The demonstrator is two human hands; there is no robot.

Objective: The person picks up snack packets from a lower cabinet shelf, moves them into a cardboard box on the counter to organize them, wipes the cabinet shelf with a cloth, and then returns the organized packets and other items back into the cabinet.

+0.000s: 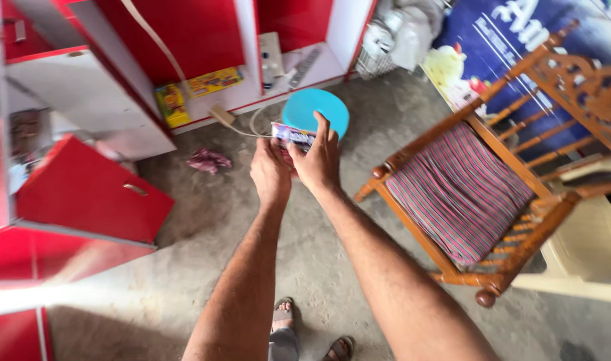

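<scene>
Gripping a small purple-and-white packet near the upper centre of the frame, the left hand and right hand both have their fingers clenched on it. Behind it a round blue lid lies on the floor. At right stands a wooden chair.

small purple-white packet, held flat

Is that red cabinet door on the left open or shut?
Open. The red cabinet door swings outward, away from the cabinet's front, with its handle facing up toward the camera.
</scene>
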